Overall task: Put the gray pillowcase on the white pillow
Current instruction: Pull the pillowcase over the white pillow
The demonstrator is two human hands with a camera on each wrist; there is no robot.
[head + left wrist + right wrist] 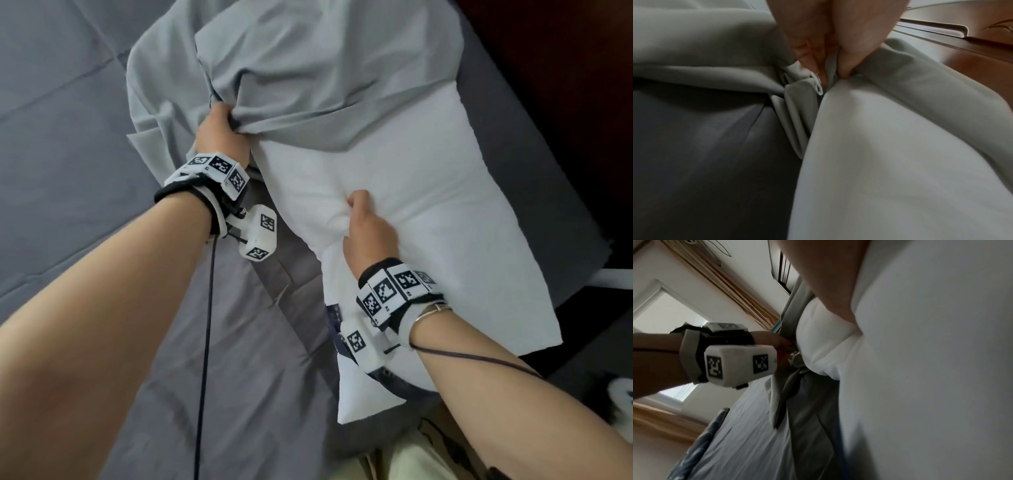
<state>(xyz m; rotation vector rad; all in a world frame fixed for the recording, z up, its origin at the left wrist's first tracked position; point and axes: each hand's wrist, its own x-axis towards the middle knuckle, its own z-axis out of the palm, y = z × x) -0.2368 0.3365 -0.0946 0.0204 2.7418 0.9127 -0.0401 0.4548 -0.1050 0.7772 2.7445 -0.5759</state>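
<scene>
The white pillow lies lengthwise on the bed, its far end inside the gray pillowcase. My left hand grips the bunched open edge of the pillowcase at the pillow's left side. In the left wrist view the fingers pinch a gray fold of the pillowcase against the pillow. My right hand clutches a pinch of the pillow's top surface near its middle. The right wrist view shows the pillow filling the right side, with my left hand at the pillowcase edge.
A gray bedsheet covers the bed to the left and under the pillow. Dark wood borders the bed at the far right. A cable hangs from the left wrist device. A window and curtains appear in the right wrist view.
</scene>
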